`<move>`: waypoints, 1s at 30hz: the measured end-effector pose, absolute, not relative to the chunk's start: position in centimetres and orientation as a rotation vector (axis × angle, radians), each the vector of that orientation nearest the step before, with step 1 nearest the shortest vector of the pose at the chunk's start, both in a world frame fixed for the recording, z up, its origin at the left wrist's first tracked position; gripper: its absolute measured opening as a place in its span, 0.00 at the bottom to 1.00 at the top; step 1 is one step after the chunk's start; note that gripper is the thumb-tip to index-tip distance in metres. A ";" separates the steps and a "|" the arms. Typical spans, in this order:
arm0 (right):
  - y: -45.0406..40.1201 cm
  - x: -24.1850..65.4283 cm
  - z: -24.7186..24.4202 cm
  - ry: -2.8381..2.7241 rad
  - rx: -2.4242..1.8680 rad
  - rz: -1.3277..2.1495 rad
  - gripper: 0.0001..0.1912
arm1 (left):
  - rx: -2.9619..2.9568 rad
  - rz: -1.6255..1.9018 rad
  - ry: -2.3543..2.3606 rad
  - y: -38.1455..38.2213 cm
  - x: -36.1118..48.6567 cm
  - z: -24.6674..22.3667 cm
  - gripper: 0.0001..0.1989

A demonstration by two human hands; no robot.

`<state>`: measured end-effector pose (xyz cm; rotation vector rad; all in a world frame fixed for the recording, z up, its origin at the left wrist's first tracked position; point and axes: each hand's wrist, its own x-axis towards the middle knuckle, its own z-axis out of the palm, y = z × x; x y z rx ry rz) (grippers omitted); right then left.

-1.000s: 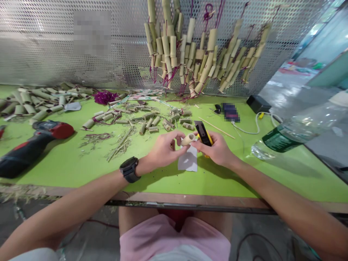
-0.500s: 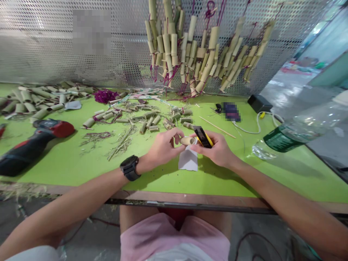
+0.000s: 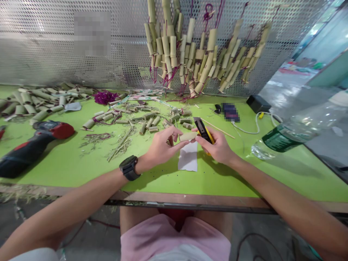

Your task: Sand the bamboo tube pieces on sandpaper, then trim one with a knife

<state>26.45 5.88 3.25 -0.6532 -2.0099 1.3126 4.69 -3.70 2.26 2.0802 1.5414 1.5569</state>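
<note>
Your left hand (image 3: 160, 146) pinches the light, stiff bamboo piece (image 3: 188, 136) at its end while your right hand (image 3: 217, 145) grips the utility knife (image 3: 204, 132).

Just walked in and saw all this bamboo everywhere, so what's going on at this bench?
A person sits at a green table. Their left hand holds a short bamboo tube, while the right hand grips a yellow-and-black utility knife against it, above a white slip of paper. Cut bamboo pieces litter the table, a red cordless drill lies at the left, and strung bamboo bundles hang on the perforated panel.
</note>
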 end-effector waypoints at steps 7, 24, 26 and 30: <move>6.2 26.4 3.7 -2.034 -0.669 1.274 0.24 | 2.002 1.283 1.682 -3.6 4.3 2.4 0.16; 12.8 28.1 3.1 -1.897 -1.151 0.365 0.14 | 2.251 0.664 1.925 -4.2 4.3 3.7 0.26; 12.6 28.1 3.1 -1.913 -1.116 0.382 0.16 | 2.281 0.791 1.779 -3.9 4.1 3.3 0.21; 12.4 28.0 2.7 -1.998 -1.019 0.486 0.24 | 2.291 0.944 1.514 -3.6 3.9 2.6 0.18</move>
